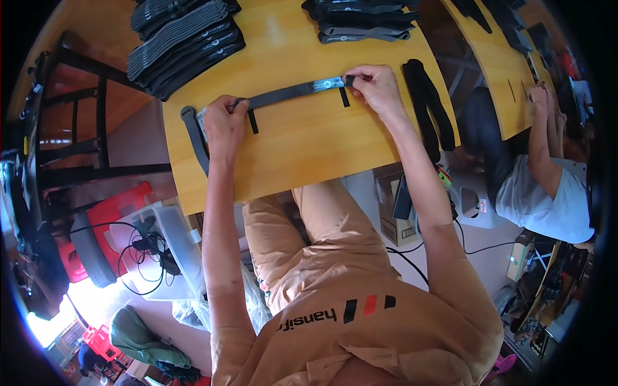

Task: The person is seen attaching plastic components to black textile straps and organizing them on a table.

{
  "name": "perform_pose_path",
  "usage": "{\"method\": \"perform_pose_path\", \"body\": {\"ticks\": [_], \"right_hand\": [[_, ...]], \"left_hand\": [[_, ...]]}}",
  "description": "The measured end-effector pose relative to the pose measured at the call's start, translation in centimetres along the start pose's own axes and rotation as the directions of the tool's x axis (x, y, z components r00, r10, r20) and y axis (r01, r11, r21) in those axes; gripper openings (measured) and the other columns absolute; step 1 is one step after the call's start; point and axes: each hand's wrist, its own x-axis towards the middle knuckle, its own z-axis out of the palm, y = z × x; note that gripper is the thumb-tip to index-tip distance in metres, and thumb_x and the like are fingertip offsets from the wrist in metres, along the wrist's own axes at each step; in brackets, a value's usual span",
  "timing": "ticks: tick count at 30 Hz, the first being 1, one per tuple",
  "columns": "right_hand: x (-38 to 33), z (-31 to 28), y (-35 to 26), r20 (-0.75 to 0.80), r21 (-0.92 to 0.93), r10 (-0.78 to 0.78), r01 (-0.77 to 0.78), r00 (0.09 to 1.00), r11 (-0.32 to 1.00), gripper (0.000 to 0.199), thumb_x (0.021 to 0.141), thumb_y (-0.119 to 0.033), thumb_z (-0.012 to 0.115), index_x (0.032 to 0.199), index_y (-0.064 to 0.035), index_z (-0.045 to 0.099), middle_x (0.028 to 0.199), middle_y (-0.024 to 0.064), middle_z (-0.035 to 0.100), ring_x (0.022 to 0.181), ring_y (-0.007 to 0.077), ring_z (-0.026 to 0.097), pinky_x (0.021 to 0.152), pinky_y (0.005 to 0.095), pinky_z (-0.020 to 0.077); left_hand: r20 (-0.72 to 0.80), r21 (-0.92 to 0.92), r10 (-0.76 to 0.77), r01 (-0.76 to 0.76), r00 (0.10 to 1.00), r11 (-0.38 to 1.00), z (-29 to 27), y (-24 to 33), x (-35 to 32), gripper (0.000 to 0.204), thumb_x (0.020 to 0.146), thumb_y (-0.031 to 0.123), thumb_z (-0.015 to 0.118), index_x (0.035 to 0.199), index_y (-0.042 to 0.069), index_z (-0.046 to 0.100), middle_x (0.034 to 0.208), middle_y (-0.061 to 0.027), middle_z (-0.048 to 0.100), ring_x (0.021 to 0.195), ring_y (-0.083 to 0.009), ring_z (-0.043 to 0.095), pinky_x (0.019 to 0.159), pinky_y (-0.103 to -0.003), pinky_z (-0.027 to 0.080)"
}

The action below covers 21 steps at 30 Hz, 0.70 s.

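A dark grey strap (283, 95) is stretched between my two hands above the yellow wooden table (302, 148). A pale printed patch marks it near its right end. My left hand (226, 123) pinches the left end between thumb and fingers. Closed on the right end, at a small dark piece, is my right hand (378, 89). Below the strap, two short black strips (253, 121) lie on the tabletop, one near each hand. Left of my left hand, another grey strap (193, 132) with a looped end lies along the table's edge.
Stacks of dark straps (187, 51) stand at the back left, with more bundles (360, 22) at the back right. A folded black band (426, 106) lies at the right edge. Another person (544, 186) sits at a second table. A chair frame, cables (151, 251) and boxes surround the table.
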Motion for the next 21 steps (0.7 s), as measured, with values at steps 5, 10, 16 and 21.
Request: {"method": "perform_pose_path", "body": {"ticks": [5,10,16,21], "right_hand": [[0.30,0.26,0.54,-0.061,-0.081,-0.080,0.075,0.995,0.994,0.013,0.079,0.003,0.058,0.086,0.0006,0.068,0.069,0.0041,0.063,0.054,0.0060,0.053,0.050,0.0176,0.0413],[0.22,0.53,-0.01,-0.106,-0.104,-0.049,0.038,0.993,0.994,0.010,0.075,-0.004,0.062,0.080,-0.0011,0.070,0.062,0.0075,0.063,0.051,0.0101,0.054,0.051,0.0229,0.0423],[0.25,0.56,0.35,-0.120,-0.097,-0.048,0.037,0.992,0.995,0.010,0.074,-0.006,0.064,0.080,-0.0009,0.070,0.062,0.0075,0.063,0.052,0.0108,0.055,0.052,0.0234,0.0433],[-0.01,0.64,-0.21,-0.130,-0.113,-0.019,0.004,0.991,0.994,0.010,0.073,-0.005,0.064,0.080,-0.0010,0.070,0.063,0.0078,0.063,0.055,0.0117,0.057,0.053,0.0241,0.0450]], "left_hand": [[0.004,-0.037,-0.051,0.051,0.999,0.998,0.33,-0.29,0.36,0.022,0.072,0.016,0.066,0.077,-0.005,0.062,0.064,-0.0154,0.060,0.061,-0.0261,0.058,0.061,-0.033,0.044],[-0.004,-0.024,-0.061,0.061,0.998,0.998,0.34,-0.17,0.37,0.021,0.071,0.015,0.067,0.078,-0.005,0.062,0.065,-0.0151,0.061,0.063,-0.0264,0.059,0.062,-0.033,0.044],[-0.015,0.019,-0.083,0.083,0.996,0.996,0.34,0.37,0.35,0.020,0.071,0.016,0.067,0.078,-0.003,0.063,0.066,-0.0140,0.062,0.064,-0.0258,0.061,0.063,-0.033,0.045],[0.009,0.033,-0.124,0.124,0.992,0.992,0.32,0.28,0.66,0.020,0.071,0.016,0.068,0.079,-0.002,0.065,0.067,-0.0127,0.063,0.065,-0.0245,0.061,0.065,-0.032,0.046]]}}
